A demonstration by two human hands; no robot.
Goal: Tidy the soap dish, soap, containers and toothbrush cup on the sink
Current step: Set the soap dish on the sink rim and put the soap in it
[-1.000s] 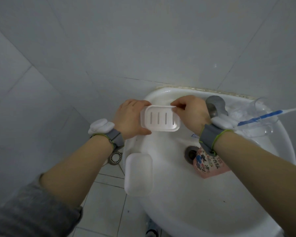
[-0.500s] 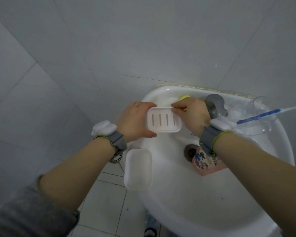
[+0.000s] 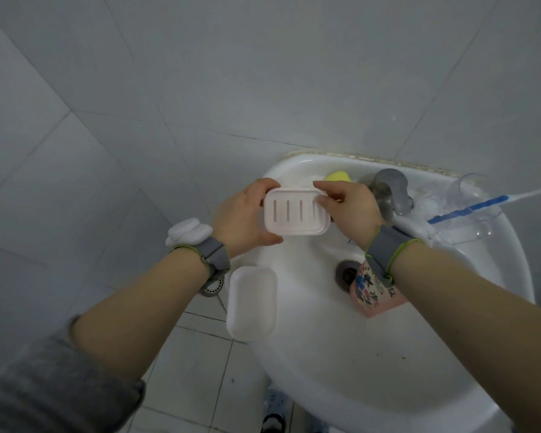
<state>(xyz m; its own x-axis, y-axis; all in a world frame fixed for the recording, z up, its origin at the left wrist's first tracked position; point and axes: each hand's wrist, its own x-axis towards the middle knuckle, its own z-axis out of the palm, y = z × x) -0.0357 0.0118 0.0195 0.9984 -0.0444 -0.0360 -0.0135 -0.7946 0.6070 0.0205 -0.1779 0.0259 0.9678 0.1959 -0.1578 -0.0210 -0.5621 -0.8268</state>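
A white slotted soap dish [image 3: 294,214] is held over the back left of the white sink [image 3: 372,370]. My left hand [image 3: 241,217] grips its left end and my right hand [image 3: 347,207] pinches its right end. Behind the dish a yellow soap [image 3: 338,175] lies on the sink's back rim. A white lid or tray [image 3: 252,303] rests on the left rim. A pink patterned container [image 3: 372,292] lies in the basin by the drain [image 3: 345,273]. A clear toothbrush cup [image 3: 463,210] lies tipped at the right, with a blue and white toothbrush [image 3: 481,203] in it.
A grey tap [image 3: 389,190] stands at the back of the sink, close to my right hand. Tiled walls rise behind and to the left. A floor drain [image 3: 214,285] shows on the tiled floor below the left rim.
Both hands have carried the soap dish a little toward the back of the sink, and the yellow soap behind it has come into sight.
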